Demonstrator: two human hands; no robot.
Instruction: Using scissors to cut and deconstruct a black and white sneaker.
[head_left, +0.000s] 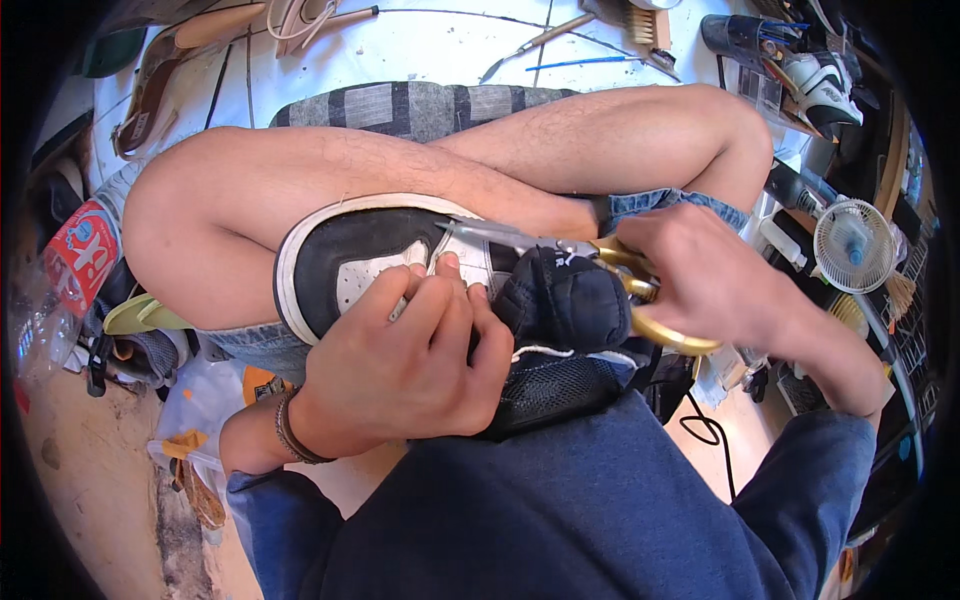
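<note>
Black-and-white sneaker: our left hand pinches it, our right hand grips gold-handled metal scissors; near white floor tiles, a dark cup holds blue sticks.

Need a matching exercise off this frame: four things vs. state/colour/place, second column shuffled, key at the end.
Column one
1. left hand
2. right hand
3. scissors
4. small fan

Column two
A. gold and silver
B. gripping gold handles
C. white, round, at the picture's right side
D. holding the black-and-white shoe

Pairs: 1-D, 2-B, 3-A, 4-C
</note>
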